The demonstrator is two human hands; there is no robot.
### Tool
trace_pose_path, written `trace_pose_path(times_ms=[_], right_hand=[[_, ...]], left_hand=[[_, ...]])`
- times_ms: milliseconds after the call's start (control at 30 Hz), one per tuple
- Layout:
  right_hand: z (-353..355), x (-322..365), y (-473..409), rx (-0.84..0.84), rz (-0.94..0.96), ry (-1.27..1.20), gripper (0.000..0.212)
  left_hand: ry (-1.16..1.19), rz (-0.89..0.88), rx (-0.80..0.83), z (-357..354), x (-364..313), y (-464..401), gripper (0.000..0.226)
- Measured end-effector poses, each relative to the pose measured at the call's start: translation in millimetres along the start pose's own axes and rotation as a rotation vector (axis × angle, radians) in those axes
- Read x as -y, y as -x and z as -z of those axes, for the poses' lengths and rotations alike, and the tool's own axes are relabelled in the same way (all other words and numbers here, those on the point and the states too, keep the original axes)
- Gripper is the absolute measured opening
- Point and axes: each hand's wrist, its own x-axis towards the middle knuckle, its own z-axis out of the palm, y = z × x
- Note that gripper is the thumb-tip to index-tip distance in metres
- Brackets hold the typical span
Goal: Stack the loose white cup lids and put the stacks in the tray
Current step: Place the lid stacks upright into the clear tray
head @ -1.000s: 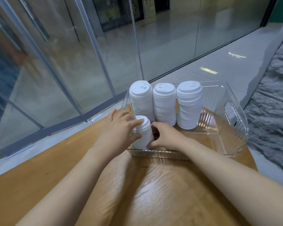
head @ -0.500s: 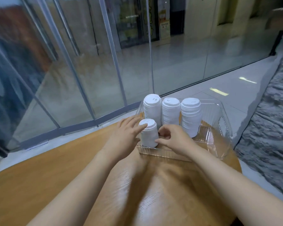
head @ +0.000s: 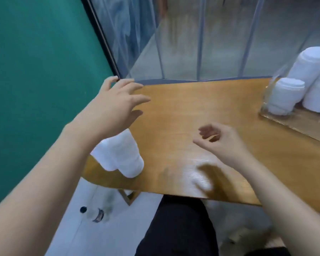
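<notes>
A pile of white cup lids (head: pixel 120 156) lies at the left near corner of the wooden table (head: pixel 183 108), partly hidden under my left forearm. My left hand (head: pixel 116 102) hovers above and beyond the pile with fingers spread, holding nothing. My right hand (head: pixel 222 141) floats over the middle of the table, fingers loosely curled and empty. At the far right stands the clear plastic tray (head: pixel 266 106) with white lid stacks: a short stack (head: pixel 284 97) in front and taller stacks (head: pixel 310 63) behind it.
A green wall (head: pixel 35 71) rises to the left and glass panels (head: pixel 201 43) stand behind the table. Below the table edge are my dark-clothed legs (head: pixel 179 228) and a bottle (head: pixel 92 213) on the white floor.
The view has swung left, away from the tray. Both hands have let go of the short lid stack in the tray and moved left over the table, my left hand above the loose pile.
</notes>
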Motion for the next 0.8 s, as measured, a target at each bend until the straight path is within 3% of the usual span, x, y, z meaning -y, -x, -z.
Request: trace_pose_path(times_ms=[200,367,600,700,800], right_hand=[[-99.7,31.2,2.8,0.234,0.071,-0.046,0.039],[-143.0,31.6,-1.6,0.286,0.032,0.005,0.069],[-166.0,16.4,-4.0,0.380,-0.037,0.294,0.114],[-181.5,8.6,-3.0,0.346,0.013,0.412,0.115],[-194.7,3.0,-5.8,0.299,0.042,0.453,0.104]], left_hand=[[0.118,0.168,0.006,-9.8,33.1,85.5,0.042],[0.152,0.185,0.013,-28.0,39.3,114.4,0.039],[0.203,0.153,0.057,-56.8,36.5,116.9,0.062],[0.192,0.120,0.042,-69.3,35.4,113.7,0.061],[0.174,0.093,-0.020,-77.9,35.2,112.2,0.054]])
